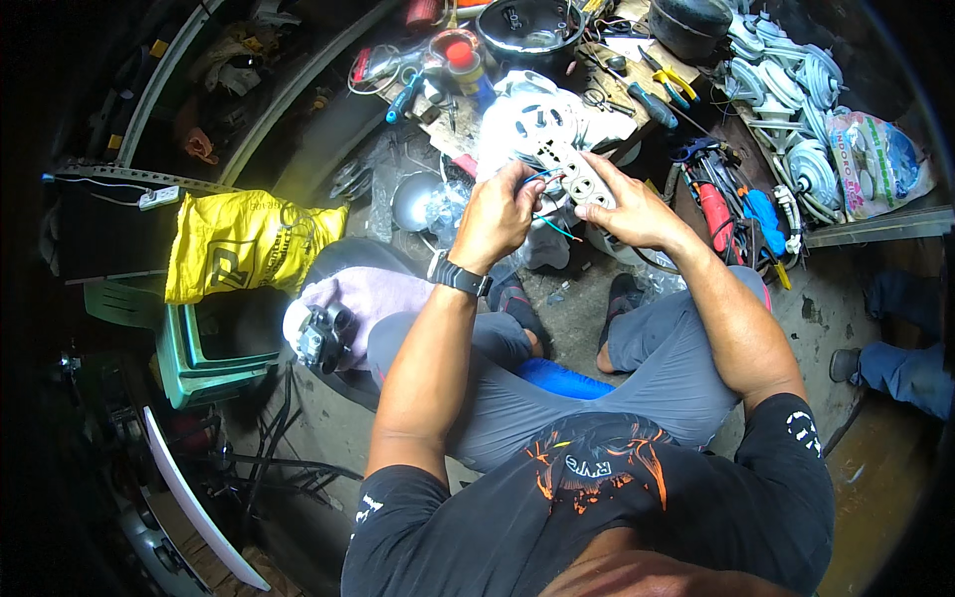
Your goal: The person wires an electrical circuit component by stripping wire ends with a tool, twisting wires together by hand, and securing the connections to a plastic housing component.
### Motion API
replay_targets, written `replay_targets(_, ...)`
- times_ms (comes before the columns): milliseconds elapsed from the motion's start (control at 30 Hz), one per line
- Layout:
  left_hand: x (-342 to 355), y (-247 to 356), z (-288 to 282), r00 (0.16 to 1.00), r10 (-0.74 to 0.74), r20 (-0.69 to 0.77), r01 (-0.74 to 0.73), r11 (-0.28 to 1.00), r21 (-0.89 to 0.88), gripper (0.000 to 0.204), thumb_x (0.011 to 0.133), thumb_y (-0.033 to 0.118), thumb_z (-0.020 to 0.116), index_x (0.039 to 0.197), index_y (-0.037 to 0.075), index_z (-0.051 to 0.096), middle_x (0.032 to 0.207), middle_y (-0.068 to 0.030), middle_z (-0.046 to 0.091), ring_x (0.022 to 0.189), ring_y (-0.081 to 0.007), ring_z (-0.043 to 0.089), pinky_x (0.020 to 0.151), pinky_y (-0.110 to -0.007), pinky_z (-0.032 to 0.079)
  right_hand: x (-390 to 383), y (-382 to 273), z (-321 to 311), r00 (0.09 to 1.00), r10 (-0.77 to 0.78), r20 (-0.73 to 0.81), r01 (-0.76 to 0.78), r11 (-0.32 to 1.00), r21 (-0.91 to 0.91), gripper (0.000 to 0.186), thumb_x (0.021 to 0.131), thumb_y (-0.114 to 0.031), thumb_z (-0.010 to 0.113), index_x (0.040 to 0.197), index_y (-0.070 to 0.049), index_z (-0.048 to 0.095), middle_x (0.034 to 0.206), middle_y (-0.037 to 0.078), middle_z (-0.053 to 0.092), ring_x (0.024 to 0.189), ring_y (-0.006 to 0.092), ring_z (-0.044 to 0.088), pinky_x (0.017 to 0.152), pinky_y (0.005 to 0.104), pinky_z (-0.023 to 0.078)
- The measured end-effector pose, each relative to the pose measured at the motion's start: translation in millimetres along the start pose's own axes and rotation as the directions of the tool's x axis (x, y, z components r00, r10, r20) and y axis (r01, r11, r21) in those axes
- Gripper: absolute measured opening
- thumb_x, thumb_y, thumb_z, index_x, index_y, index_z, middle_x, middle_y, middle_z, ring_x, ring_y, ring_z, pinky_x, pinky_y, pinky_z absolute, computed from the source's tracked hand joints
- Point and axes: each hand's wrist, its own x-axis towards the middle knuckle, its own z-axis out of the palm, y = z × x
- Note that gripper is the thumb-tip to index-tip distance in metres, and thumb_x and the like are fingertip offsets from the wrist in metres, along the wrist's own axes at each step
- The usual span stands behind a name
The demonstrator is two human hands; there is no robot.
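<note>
My right hand [634,204] is wrapped round a white extension socket [585,183], thumb on its front face and fingers behind its far edge. Close on its left, my left hand [495,217] has its thumb and fingertips pinched on a thin blue wire [537,175] that runs toward the socket. A green wire [559,228] with a bare-looking end hangs just below, between the two hands. Brightly lit white plastic housing [532,114] lies right behind them, its detail partly washed out.
A cluttered workbench ahead holds pliers [671,85], a screwdriver [405,97] and a black round pan [529,25]. White plastic parts [786,85] pile up at the right. A yellow sack [249,244] sits at the left by a green plastic chair [194,363]. Another person's leg [900,376] shows far right.
</note>
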Motion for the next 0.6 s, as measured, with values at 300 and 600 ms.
replay_targets(300,11,-30,-5,0.923,0.305,-0.233,-0.276,0.949,0.150,0.018,0.100,0.015,0.058,0.105,0.003,0.070,0.089,-0.0125,0.062,0.069,-0.0234,0.060,0.066,-0.035,0.047,18,4,17,0.951,-0.299,-0.080,0.294,0.954,-0.063,0.071,0.079,-0.017,0.069,0.143,-0.008,0.041,0.132,0.019,0.049,0.129,0.0356,0.048,0.108,0.0415,0.039)
replay_targets(600,15,-34,-5,0.919,0.175,-0.354,-0.136,0.982,0.133,0.020,0.099,0.020,0.060,0.106,0.001,0.064,0.093,-0.0130,0.070,0.071,-0.0225,0.064,0.065,-0.035,0.050,35,5,22,0.954,-0.300,-0.020,0.298,0.953,-0.049,0.073,0.081,-0.016,0.067,0.147,-0.007,0.037,0.155,0.018,0.033,0.146,0.0353,0.031,0.119,0.0427,0.028)
